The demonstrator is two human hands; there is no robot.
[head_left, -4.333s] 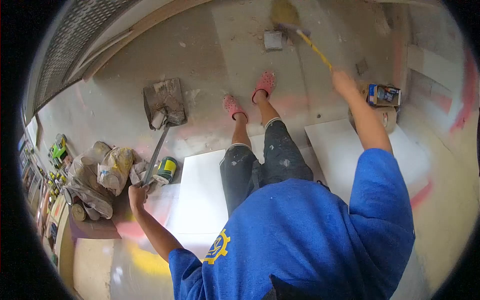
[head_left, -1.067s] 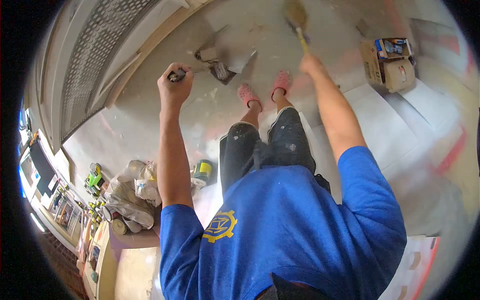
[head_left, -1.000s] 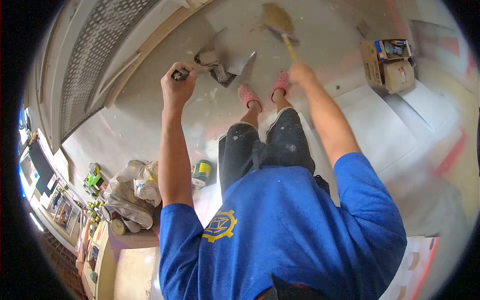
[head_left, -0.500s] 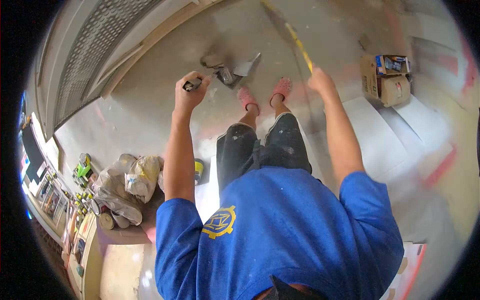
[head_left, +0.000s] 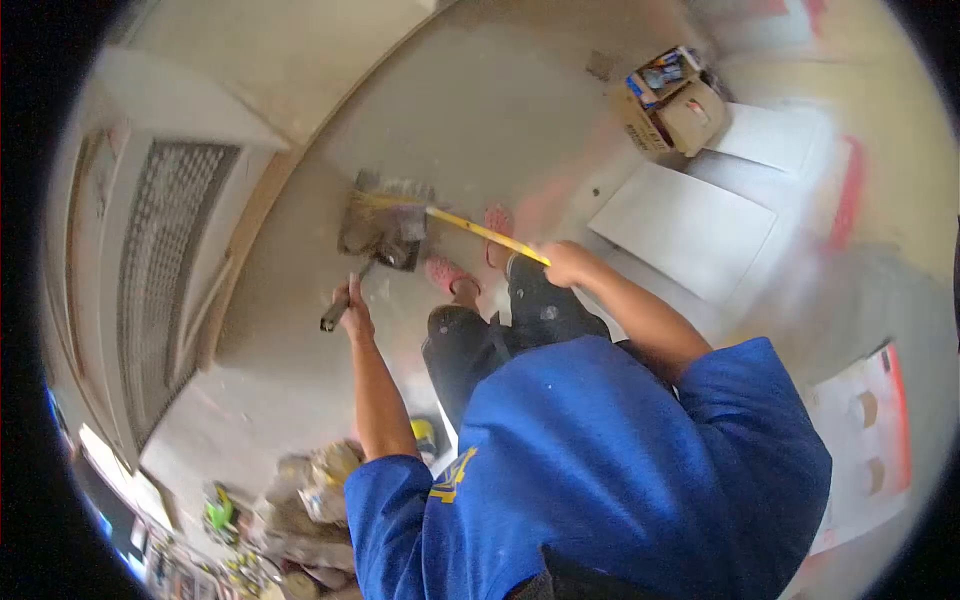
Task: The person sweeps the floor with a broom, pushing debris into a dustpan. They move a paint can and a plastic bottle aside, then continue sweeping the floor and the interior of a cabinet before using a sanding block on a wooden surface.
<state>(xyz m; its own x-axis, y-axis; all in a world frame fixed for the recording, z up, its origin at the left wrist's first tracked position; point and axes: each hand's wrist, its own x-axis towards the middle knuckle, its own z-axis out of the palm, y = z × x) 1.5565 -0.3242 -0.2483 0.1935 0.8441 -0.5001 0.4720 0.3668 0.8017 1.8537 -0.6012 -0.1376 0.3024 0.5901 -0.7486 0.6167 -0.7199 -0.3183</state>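
My left hand [head_left: 355, 310] is closed around the dark handle of a dustpan [head_left: 385, 235], whose pan rests at the floor ahead of my feet. In my right hand [head_left: 568, 264] is the end of a yellow stick [head_left: 490, 234]. That stick slants away to the left, and its far end meets a blurred broom head [head_left: 395, 190] over the pan. Dark debris shows in the pan, but motion blur hides its details.
Cardboard boxes [head_left: 665, 110] and white panels [head_left: 690, 225] lie to the right. At the left stands a perforated metal panel [head_left: 175, 270]. Plastic bags [head_left: 325, 490] are at the lower left. My pink clogs [head_left: 450, 275] are beside the pan.
The view has turned. My right hand has moved inward and lower, bringing the yellow stick across to the dustpan. My left hand still grips the handle, now closer to the floor.
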